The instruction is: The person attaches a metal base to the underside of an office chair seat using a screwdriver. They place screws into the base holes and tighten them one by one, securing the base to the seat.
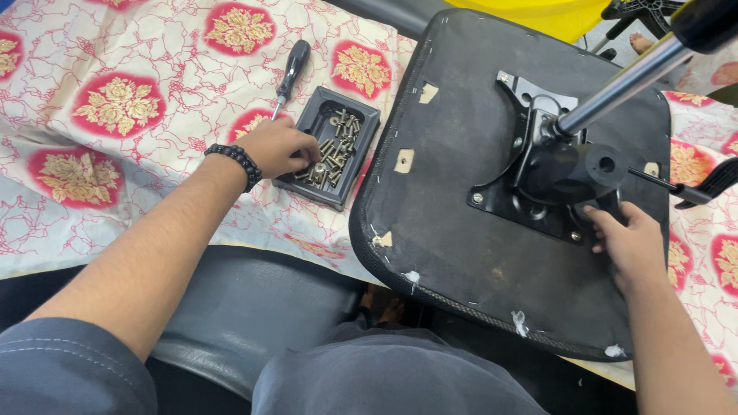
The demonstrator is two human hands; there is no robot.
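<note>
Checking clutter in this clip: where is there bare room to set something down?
Free: flowered cloth left of the screwdriver and screw tray, beyond the left hand. Crowded: the upturned chair seat fills the right side, where the right hand touches the mechanism plate.

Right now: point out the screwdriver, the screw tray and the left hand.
screwdriver (293,67): head view, on its black handle.
screw tray (361,117): head view, on its right rim.
left hand (275,146): head view, on the back of the hand, fingers in the tray.

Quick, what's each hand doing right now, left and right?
Left hand: fingers curled into the black screw tray, pinching at the screws; a held screw cannot be told.
Right hand: resting on the chair seat's metal base plate, gripping nothing visibly.
</note>
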